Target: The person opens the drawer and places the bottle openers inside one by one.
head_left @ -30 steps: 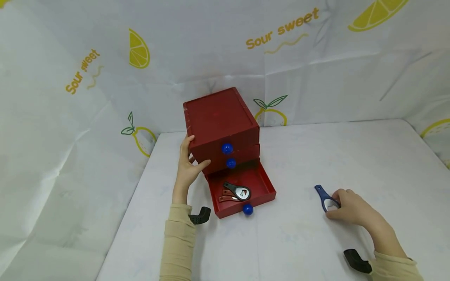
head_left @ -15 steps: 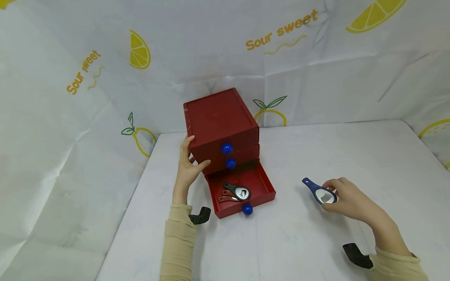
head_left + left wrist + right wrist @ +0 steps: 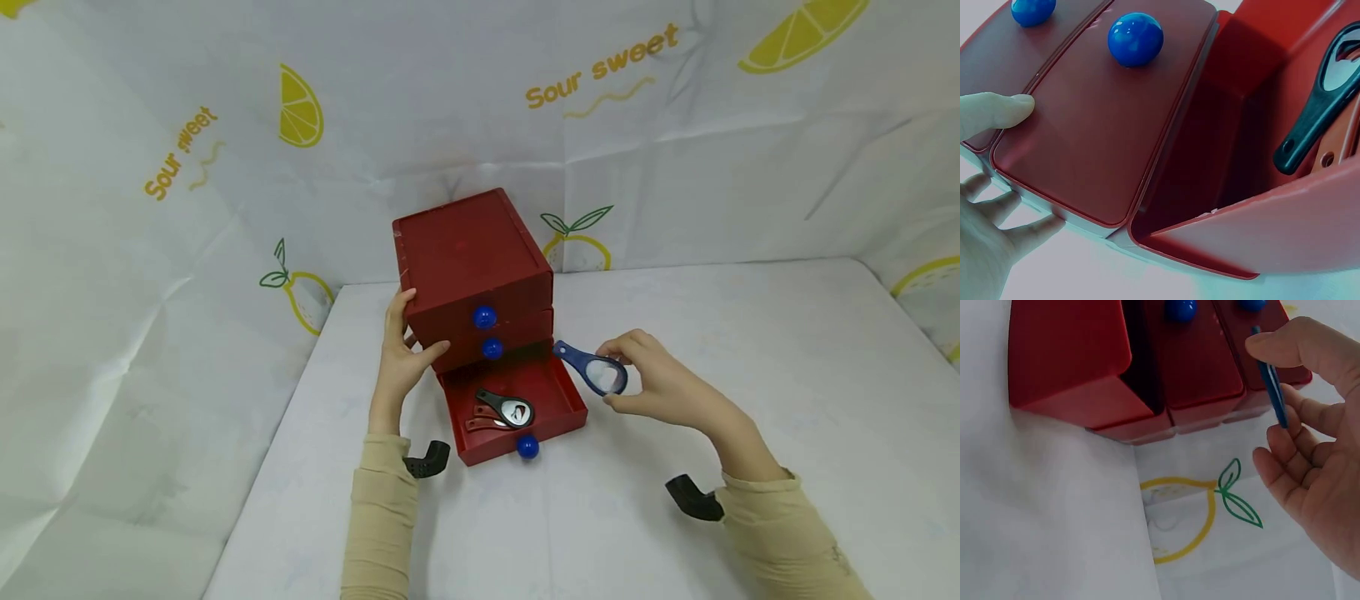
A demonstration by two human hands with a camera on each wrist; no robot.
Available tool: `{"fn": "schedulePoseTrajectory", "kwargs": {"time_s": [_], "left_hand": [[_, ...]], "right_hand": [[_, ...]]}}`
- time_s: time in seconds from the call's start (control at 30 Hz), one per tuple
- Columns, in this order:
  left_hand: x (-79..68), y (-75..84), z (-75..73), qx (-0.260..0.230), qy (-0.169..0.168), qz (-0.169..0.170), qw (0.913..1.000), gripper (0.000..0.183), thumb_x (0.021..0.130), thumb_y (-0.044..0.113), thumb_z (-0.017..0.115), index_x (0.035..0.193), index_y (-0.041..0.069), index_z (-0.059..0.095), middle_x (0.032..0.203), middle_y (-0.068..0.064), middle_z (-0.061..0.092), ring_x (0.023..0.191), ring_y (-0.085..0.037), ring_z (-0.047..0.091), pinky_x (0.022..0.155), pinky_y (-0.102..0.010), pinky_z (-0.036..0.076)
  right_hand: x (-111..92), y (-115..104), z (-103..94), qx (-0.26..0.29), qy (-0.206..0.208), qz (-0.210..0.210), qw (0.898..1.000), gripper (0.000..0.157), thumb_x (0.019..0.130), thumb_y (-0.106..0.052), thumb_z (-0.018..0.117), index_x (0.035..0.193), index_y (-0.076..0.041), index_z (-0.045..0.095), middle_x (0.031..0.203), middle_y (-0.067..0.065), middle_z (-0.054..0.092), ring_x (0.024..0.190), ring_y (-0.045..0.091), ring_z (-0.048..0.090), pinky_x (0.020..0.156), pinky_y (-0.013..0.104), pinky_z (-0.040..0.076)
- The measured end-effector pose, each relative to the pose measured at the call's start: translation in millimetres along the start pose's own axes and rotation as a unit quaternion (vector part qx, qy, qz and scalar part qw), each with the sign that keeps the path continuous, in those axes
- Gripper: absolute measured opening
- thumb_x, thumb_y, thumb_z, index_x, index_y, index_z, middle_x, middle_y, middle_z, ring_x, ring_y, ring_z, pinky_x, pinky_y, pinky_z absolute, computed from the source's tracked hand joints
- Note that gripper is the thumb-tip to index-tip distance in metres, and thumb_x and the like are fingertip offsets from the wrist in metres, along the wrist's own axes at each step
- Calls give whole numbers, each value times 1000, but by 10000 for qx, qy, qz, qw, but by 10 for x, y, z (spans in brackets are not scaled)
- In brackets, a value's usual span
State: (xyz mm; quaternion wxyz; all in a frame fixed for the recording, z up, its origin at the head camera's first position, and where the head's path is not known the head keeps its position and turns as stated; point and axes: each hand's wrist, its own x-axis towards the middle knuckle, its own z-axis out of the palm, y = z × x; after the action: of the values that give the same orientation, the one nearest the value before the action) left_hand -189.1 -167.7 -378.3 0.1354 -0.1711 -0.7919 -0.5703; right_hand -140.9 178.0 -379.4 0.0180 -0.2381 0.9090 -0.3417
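A red cabinet [image 3: 472,250] has two closed drawers with blue knobs. Its bottom drawer [image 3: 558,429] is pulled out. In that drawer lie a black-handled bottle opener [image 3: 516,411] and reddish-brown-handled ones [image 3: 480,423], partly overlapping. My left hand [image 3: 401,362] holds the cabinet's left front corner, thumb on the front and fingers along the side. My right hand [image 3: 656,379] pinches a blue bottle opener [image 3: 600,372] by its rounded head. Its handle points left, over the drawer's right edge. In the right wrist view this blue opener [image 3: 1272,387] is seen edge-on between thumb and fingers.
A white cloth covers the table [image 3: 750,350] and rises behind as a backdrop [image 3: 450,100] with printed lemons. The cabinet stands close to the backdrop. The drawer's blue knob [image 3: 528,447] sticks out at the front. Black mounts [image 3: 693,498] stand out from both wrists.
My right hand has lifted the blue bottle opener off the table and carried it left to the open drawer's right side. My left hand has stayed on the cabinet.
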Motion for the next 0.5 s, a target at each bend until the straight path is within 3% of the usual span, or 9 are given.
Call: {"fn": "schedulePoseTrajectory", "kwargs": {"time_s": [0.2, 0.5], "left_hand": [[0, -6, -2, 18, 13, 33, 10000, 75, 78, -4, 69, 139, 8, 27, 154, -12, 16, 133, -37, 33, 101, -61, 34], [7, -18, -7, -8, -12, -49, 10000, 76, 77, -5, 69, 139, 9, 27, 155, -10, 13, 135, -35, 31, 101, -61, 33]], "right_hand": [[338, -105, 195, 268, -312, -636, 9971, 48, 75, -10, 73, 118, -6, 52, 117, 8, 48, 108, 21, 48, 89, 41, 48], [660, -119, 630, 454, -1135, -676, 9902, 47, 76, -18, 71, 118, -8, 55, 115, 7, 51, 107, 19, 44, 88, 35, 46]]}}
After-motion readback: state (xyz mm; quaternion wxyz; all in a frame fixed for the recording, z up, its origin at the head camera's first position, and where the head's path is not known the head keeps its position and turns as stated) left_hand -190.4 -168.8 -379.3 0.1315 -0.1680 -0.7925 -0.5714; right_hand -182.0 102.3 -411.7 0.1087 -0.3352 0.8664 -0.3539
